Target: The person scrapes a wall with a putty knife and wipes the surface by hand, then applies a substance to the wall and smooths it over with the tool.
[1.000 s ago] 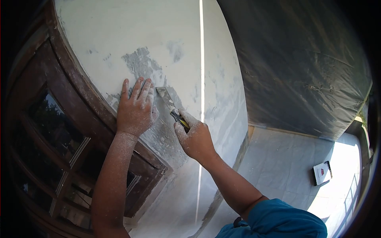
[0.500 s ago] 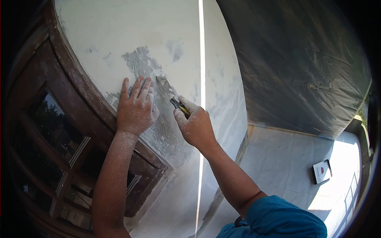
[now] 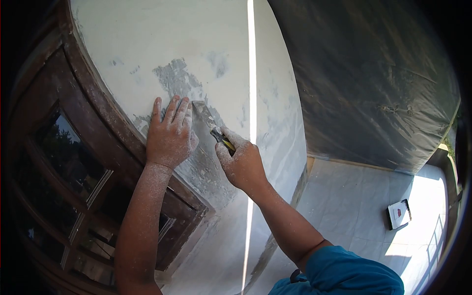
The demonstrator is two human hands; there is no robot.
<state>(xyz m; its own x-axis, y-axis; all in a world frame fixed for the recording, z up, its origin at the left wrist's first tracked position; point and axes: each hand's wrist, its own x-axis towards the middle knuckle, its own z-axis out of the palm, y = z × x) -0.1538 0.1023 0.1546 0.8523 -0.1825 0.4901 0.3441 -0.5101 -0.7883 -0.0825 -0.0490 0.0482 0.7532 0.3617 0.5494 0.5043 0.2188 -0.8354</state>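
Powder [image 3: 238, 139] whitens the thumb side of the right hand [image 3: 244, 164], which is wrapped firmly around the black-and-yellow handle [image 3: 222, 140] of a flat-bladed metal scraper [image 3: 205, 116] near the centre of the frame. The left hand [image 3: 169, 137], left of centre, has hold of nothing; it lies palm down against the cream-white plastered wall [image 3: 201, 29], fingers straight and slightly apart, pointing toward the top of the frame.

Compared with half a second ago, the scraper and the right hand sit a little lower in the frame, while the left hand keeps its place on the wall.

The scraper slants from the handle toward the upper left, its blade smeared with pale residue and its front edge just beside the left fingertips. Around and above it, the wall shows a rough, flaking grey patch [image 3: 177, 76], with smaller grey blotches farther off. A narrow bright strip of light [image 3: 252, 73] runs down the wall, right of the blade.

A dark brown wooden door frame [image 3: 93, 93] curves along the left side; a white rectangular tray with a red mark [image 3: 399, 214] rests on the pale tiled floor [image 3: 339, 196] at lower right.
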